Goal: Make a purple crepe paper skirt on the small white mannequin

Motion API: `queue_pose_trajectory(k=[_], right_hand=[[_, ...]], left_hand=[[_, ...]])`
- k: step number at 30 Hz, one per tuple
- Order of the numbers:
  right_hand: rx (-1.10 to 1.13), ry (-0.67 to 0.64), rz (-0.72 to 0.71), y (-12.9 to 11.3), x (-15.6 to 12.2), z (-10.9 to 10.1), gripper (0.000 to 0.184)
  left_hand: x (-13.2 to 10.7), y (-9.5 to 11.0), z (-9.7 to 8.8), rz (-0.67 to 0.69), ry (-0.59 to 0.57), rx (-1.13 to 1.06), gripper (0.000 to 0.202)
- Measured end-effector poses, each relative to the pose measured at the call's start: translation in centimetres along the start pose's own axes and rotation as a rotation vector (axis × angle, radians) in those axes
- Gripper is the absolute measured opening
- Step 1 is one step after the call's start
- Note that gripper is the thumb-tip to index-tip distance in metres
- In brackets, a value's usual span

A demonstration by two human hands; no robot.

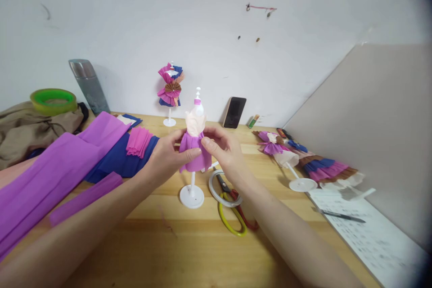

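A small white dress form (199, 110) stands upright on its round base (191, 196) in front of me. It wears a pale peach crepe paper top (195, 124), a purple crepe paper skirt (197, 162) and a purple band at the neck. My left hand (170, 153) grips the skirt from the left, thumb across its front and fingers partly hidden behind. From the right, my right hand (224, 146) closes round the waist, its thumb pressing on the skirt's upper edge. Behind the right wrist lie scissors (232, 225) with yellow and red handles and a white tape ring (212, 189).
Purple crepe paper (64, 166), blue paper (111, 166) and a folded pink strip stack (139, 141) lie left. Behind stand a bottle (91, 87), a dressed form (172, 87) and a phone (235, 112). Toppled dressed forms (293, 166), a pen (342, 216) and a printed sheet (371, 238) are right.
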State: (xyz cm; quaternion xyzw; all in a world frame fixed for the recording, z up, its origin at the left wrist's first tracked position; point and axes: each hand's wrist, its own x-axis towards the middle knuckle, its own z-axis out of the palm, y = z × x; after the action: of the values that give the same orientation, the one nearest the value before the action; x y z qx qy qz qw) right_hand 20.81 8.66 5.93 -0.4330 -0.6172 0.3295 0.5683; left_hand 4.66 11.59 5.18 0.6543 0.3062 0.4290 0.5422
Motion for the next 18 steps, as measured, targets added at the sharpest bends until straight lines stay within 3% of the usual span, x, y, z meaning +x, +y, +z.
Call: queue_pose_trajectory(k=[10, 18], right_hand=[[0.113, -0.015, 0.032, -0.67, 0.14, 0.08, 0.016], [0.246, -0.126, 0.029, -0.23, 0.01, -0.32, 0.035]], left_hand=[[-0.05, 0.42, 0.73, 0.022, 0.02, 0.043, 0.043], [0.12, 0.89, 0.27, -0.02, 0.065, -0.039, 0.047]])
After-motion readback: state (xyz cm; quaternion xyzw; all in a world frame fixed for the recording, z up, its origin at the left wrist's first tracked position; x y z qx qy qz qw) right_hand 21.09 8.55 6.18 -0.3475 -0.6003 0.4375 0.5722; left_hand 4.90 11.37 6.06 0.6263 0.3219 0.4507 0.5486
